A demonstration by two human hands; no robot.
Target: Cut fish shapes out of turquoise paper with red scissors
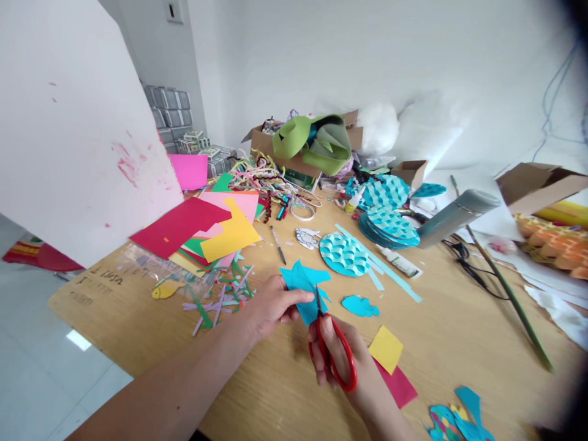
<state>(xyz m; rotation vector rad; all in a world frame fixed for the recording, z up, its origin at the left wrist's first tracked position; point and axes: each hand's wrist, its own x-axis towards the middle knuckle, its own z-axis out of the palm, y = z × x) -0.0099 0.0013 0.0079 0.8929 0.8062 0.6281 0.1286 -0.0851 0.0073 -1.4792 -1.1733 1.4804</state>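
My left hand (271, 306) pinches a jagged piece of turquoise paper (303, 285) above the wooden table (459, 331). My right hand (337, 355) grips red-handled scissors (333, 355), its fingers through the loops. The blades point up into the lower edge of the turquoise paper. A small turquoise cut-out shape (361, 306) lies on the table just right of the scissors.
A yellow square (386, 349) and a red sheet (397, 386) lie near my right wrist. Coloured paper sheets (202, 229) and strips (220, 297) sit at left. Turquoise scaled discs (344, 254), glue bottles (397, 260), a pen (278, 245), cardboard boxes (303, 147) and a grey cylinder (454, 217) crowd the back.
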